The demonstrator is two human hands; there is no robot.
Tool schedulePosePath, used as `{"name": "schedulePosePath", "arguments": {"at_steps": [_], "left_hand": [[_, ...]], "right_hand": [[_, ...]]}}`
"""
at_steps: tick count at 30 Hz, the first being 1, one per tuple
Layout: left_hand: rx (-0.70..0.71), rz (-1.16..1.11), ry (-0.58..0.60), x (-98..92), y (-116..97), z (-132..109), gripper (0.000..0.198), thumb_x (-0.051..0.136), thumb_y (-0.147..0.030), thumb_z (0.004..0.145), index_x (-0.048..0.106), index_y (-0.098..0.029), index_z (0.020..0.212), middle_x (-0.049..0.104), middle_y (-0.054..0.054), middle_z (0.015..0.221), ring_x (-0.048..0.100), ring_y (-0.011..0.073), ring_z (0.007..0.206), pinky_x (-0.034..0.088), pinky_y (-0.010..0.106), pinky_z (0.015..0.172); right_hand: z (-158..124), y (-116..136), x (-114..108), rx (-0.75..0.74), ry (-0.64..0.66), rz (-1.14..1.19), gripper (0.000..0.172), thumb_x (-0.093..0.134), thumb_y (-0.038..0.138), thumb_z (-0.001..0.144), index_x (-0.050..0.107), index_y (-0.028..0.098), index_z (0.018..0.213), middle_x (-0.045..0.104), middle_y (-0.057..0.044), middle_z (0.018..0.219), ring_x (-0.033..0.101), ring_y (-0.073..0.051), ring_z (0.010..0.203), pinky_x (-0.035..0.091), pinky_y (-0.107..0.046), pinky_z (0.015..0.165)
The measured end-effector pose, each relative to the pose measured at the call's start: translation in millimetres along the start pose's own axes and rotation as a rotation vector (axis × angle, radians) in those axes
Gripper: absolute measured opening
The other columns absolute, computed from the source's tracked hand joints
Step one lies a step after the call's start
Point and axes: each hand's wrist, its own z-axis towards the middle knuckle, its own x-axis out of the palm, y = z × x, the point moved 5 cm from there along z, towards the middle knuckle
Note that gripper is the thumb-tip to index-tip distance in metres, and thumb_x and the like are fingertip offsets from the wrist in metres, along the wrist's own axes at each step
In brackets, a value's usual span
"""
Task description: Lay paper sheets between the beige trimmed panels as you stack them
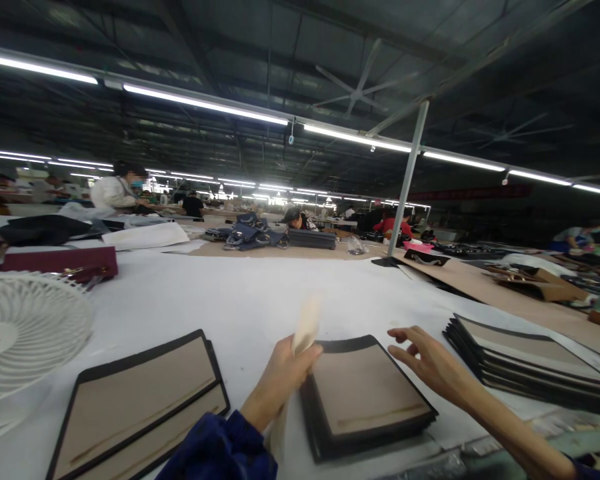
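My left hand is wrapped round a pale, flat strip, blurred at its upper end, beside the left edge of a middle stack of dark-edged panels with taupe faces. Over the white table, just right of that stack, my right hand has its fingers apart and holds nothing. At the left lie overlapping panels of the same kind, with brownish streaks along their lower edges. The top panel of the middle stack has a similar streak near its front edge.
Another panel stack lies at the right. A white fan stands at the left, near a maroon piece. A metal pole rises at the table's back. Dark blue pieces lie beyond. People work in the background.
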Motion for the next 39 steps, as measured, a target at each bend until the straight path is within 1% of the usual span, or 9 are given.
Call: {"name": "schedulePosePath", "arguments": {"at_steps": [5, 9, 12, 15, 20, 25, 31, 35, 39], "left_hand": [[0.072, 0.008, 0.134, 7.5, -6.3, -6.4, 0.015, 0.056, -0.03, 0.076, 0.05, -0.016, 0.075, 0.043, -0.006, 0.058, 0.035, 0.0063, 0.051, 0.026, 0.02, 0.047], [0.173, 0.026, 0.198, 12.5, -0.9, -4.3, 0.014, 0.059, -0.027, 0.076, 0.058, -0.016, 0.084, 0.045, -0.006, 0.06, 0.037, 0.0071, 0.052, 0.029, 0.021, 0.051], [0.192, 0.01, 0.2, 13.9, 1.7, -3.0, 0.019, 0.059, -0.029, 0.077, 0.062, -0.016, 0.09, 0.044, -0.006, 0.059, 0.036, 0.0075, 0.052, 0.031, 0.022, 0.052], [0.163, 0.054, 0.175, 13.8, -0.9, -4.0, 0.015, 0.059, -0.026, 0.075, 0.061, -0.015, 0.085, 0.045, -0.006, 0.056, 0.039, 0.0088, 0.054, 0.032, 0.023, 0.054], [0.115, 0.015, 0.18, 15.0, -3.5, -5.1, 0.017, 0.057, -0.026, 0.076, 0.058, -0.014, 0.088, 0.044, -0.007, 0.057, 0.036, 0.0066, 0.049, 0.029, 0.021, 0.049], [0.1, 0.027, 0.146, 14.7, 8.7, 0.9, 0.013, 0.053, -0.027, 0.079, 0.056, -0.014, 0.081, 0.046, -0.007, 0.058, 0.036, 0.0058, 0.048, 0.028, 0.02, 0.046], [0.093, 0.04, 0.131, 14.7, 14.9, 2.9, 0.015, 0.051, -0.029, 0.08, 0.055, -0.015, 0.076, 0.044, -0.007, 0.057, 0.035, 0.0057, 0.048, 0.028, 0.02, 0.047], [0.128, 0.025, 0.2, 17.7, 9.0, -0.4, 0.011, 0.055, -0.025, 0.078, 0.06, -0.015, 0.08, 0.043, -0.006, 0.058, 0.035, 0.0065, 0.05, 0.03, 0.02, 0.05], [0.205, -0.014, 0.259, 19.6, -4.3, -5.8, 0.018, 0.061, -0.018, 0.072, 0.063, -0.014, 0.089, 0.057, -0.001, 0.073, 0.05, 0.0125, 0.069, 0.038, 0.022, 0.063]], "right_hand": [[1.2, 77.5, 14.9, -0.064, 0.319, 0.376, 0.048, 0.047, 0.054, 0.08, 0.061, 0.015, 0.104, 0.061, -0.005, 0.072, 0.057, -0.018, 0.069, 0.043, -0.026, 0.055], [6.4, 107.6, 37.0, -0.1, 0.431, 0.451, 0.042, 0.053, 0.052, 0.078, 0.062, 0.014, 0.094, 0.057, -0.002, 0.068, 0.052, -0.014, 0.06, 0.036, -0.022, 0.046], [15.4, 105.2, 51.2, -0.134, 0.395, 0.382, 0.029, 0.057, 0.043, 0.076, 0.063, 0.015, 0.069, 0.052, 0.001, 0.055, 0.044, -0.011, 0.051, 0.032, -0.022, 0.046], [22.4, 94.8, 58.8, -0.104, 0.322, 0.401, 0.033, 0.063, 0.045, 0.072, 0.055, 0.017, 0.057, 0.048, 0.003, 0.049, 0.04, -0.009, 0.048, 0.029, -0.022, 0.045], [20.6, 82.3, 59.1, -0.005, 0.331, 0.63, 0.043, 0.075, 0.049, 0.058, 0.045, 0.018, 0.056, 0.042, 0.006, 0.049, 0.034, -0.007, 0.047, 0.024, -0.021, 0.043], [9.4, 80.1, 51.6, -0.048, 0.447, 0.77, 0.04, 0.069, 0.05, 0.066, 0.048, 0.017, 0.063, 0.048, 0.005, 0.048, 0.042, -0.007, 0.046, 0.03, -0.019, 0.045], [1.4, 81.1, 51.4, -0.025, 0.474, 0.847, 0.041, 0.072, 0.049, 0.065, 0.052, 0.017, 0.079, 0.053, 0.003, 0.066, 0.054, -0.011, 0.055, 0.04, -0.021, 0.046], [3.5, 86.1, 54.0, -0.052, 0.389, 0.786, 0.038, 0.068, 0.049, 0.069, 0.053, 0.015, 0.065, 0.047, 0.004, 0.05, 0.043, -0.007, 0.045, 0.031, -0.02, 0.043], [5.6, 87.7, 54.8, -0.025, 0.332, 0.78, 0.038, 0.075, 0.048, 0.061, 0.056, 0.014, 0.064, 0.046, 0.006, 0.048, 0.038, -0.006, 0.044, 0.028, -0.019, 0.042]]}}
